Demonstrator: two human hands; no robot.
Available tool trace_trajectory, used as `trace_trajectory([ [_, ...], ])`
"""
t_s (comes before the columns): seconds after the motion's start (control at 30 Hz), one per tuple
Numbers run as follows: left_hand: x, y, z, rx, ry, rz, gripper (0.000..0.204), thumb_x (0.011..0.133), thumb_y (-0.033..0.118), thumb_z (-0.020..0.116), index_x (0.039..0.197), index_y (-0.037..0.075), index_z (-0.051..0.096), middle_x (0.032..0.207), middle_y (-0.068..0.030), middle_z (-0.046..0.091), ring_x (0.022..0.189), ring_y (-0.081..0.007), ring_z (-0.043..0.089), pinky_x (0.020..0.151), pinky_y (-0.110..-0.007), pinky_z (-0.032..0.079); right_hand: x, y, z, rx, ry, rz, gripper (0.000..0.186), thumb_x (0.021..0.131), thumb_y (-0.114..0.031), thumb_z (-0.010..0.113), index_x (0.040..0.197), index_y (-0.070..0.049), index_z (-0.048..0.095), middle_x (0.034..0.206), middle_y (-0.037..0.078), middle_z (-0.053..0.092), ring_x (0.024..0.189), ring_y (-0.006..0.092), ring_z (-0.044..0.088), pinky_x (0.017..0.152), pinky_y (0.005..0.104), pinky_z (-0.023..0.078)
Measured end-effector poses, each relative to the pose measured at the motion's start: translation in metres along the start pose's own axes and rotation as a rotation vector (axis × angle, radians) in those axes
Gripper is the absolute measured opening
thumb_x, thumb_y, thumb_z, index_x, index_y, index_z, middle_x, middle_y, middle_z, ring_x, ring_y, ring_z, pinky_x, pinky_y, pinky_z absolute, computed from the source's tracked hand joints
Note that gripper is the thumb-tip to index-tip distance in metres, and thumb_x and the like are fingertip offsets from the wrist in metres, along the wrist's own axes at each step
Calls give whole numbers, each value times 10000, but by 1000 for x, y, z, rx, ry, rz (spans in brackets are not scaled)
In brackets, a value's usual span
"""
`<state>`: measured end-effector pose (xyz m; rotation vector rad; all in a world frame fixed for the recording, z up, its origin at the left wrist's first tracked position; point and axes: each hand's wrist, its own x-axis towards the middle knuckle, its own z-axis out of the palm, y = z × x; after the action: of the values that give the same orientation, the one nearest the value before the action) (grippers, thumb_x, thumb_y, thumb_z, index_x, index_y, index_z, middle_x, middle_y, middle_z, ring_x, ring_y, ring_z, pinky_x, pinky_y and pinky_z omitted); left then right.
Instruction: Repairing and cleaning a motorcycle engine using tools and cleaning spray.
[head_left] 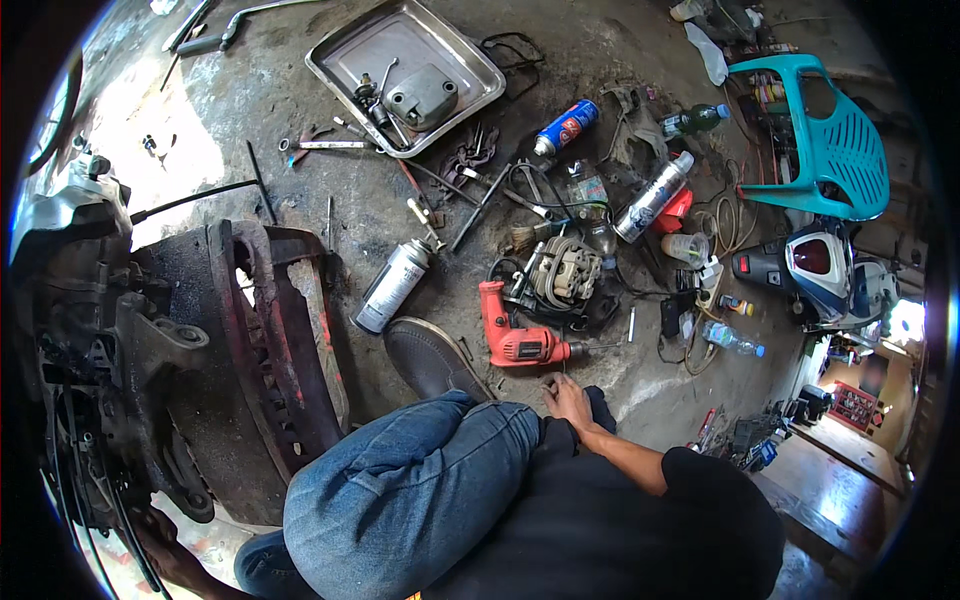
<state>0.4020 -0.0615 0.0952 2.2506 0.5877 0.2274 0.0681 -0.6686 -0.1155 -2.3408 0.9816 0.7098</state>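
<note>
My left hand [158, 535] reaches to the dark metal vehicle frame [155, 340] at lower left, its fingers largely hidden in shadow. My right hand [566, 402] is low beside my knee, below the red power drill [512, 340], fingers curled; what they hold, if anything, is too small to make out. Behind the drill lies a greasy engine part [565, 270]. A white spray can [390, 287] lies left of them, beside my shoe [430, 355].
A metal tray [330, 55] with parts sits at the top, near spanners [340, 145], a blue can [568, 128] and a silver can [650, 200]. At right are a teal plastic chair [850, 165], a scooter [810, 270], plastic bottles [735, 338] and tangled cables.
</note>
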Motion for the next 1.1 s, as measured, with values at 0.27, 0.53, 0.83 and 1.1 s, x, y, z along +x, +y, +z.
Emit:
trace_trajectory([
  [0.27,3,-16,8,149,96,312,522,1041,369,424,1429,21,458,1078,-172,639,832,-152,606,647,-216,423,6,-20,-11,98,53,66,198,913,-213,647,991,-35,612,863,150,646,785,335,640,713,446,504],
  [0.53,17,-30,-9,417,73,255,533,1054,401,344,1398,29,509,1369,-225,557,1210,-346,590,961,-408,517,43,-56,-50,296,370,-82,214,875,-135,675,1045,-34,592,962,156,519,892,319,574,795,422,475],
  [0.83,25,-2,10,914,205,849,369,988,171,589,1300,-14,523,1261,-214,595,1133,-367,593,944,-480,500,136,-85,-114,26,810,-241,565,827,-219,729,1324,-40,530,1341,195,420,1250,394,406,1069,514,317],
  [1.1,8,-17,6,-450,79,142,498,938,82,596,1412,-13,477,1356,-163,559,1248,-274,522,1037,-393,435,263,-164,-135,-204,582,-341,140,848,-118,612,835,1,686,880,213,669,815,394,649,734,486,510],
])
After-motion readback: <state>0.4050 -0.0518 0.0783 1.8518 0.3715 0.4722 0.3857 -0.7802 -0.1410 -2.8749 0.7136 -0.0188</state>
